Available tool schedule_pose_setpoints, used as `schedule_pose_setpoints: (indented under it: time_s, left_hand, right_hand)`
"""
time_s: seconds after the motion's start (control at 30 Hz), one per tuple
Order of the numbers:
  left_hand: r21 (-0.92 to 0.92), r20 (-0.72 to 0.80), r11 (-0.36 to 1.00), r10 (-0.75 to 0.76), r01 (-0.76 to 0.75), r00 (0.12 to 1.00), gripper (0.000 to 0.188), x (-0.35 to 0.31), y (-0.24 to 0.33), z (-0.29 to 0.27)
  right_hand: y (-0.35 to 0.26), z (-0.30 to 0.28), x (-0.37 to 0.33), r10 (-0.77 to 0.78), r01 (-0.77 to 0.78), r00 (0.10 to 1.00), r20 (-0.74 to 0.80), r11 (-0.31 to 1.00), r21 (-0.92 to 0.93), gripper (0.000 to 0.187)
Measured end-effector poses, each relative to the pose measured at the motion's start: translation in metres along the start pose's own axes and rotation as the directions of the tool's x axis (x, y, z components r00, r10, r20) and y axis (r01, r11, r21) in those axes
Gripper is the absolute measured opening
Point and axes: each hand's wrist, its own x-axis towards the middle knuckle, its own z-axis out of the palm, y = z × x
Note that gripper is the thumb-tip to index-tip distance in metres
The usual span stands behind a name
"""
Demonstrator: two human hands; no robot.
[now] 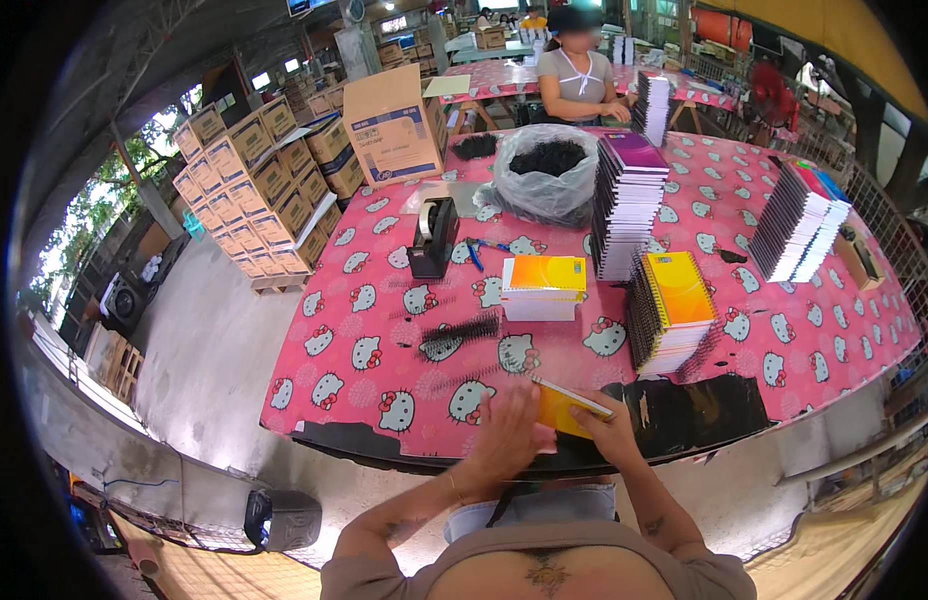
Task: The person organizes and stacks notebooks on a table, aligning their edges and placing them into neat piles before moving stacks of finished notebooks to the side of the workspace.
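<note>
A yellow-orange notebook [561,410] stands tilted over the table's near edge, in front of my body. My right hand [612,432] grips its right side, thumb over the cover and fingers behind. Along the notebook's left, bound edge lies my left hand [508,432], its fingers stretched out and slightly blurred; whether a binding coil is under them is hidden. Black spiral coils [462,335] lie loose beyond my left hand. Farther on sits a short stack of yellow notebooks [544,287]. To the right rises a taller stack of spiral-bound yellow notebooks [674,312].
The pink patterned tablecloth [364,352] is torn to black near me. Around it stand a tape dispenser [434,240], blue-handled pliers [476,253], a bag of black coils [546,172], purple notebooks [629,205], more notebooks [799,222] and a carton [396,125]. Another person [576,75] works across the table.
</note>
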Motion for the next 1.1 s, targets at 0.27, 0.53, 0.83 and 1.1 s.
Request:
schedule_pose_setpoints:
  time_s: [0.27,0.53,0.83,1.1]
  left_hand:
    - [0.225,0.105,0.970,0.073,-0.095,0.992,0.085,0.028,0.004,-0.032]
    - [0.059,0.072,0.995,0.071,-0.075,0.995,0.076,0.025,0.010,-0.028]
    - [0.040,-0.067,0.987,0.158,-0.156,0.985,0.052,0.040,0.012,-0.047]
    - [-0.311,0.175,0.927,0.274,-0.211,0.946,0.016,0.078,-0.012,-0.062]
  right_hand:
    - [-0.004,-0.003,-0.002,0.154,-0.152,0.988,-0.016,0.982,0.110,0.033]
    - [-0.015,-0.001,-0.002,0.064,-0.070,0.995,0.082,0.995,0.071,0.030]
    - [0.000,-0.014,0.003,0.046,-0.042,0.988,0.145,0.998,-0.037,0.031]
    - [0.016,-0.016,0.003,-0.045,0.083,0.954,0.297,0.990,-0.118,0.027]
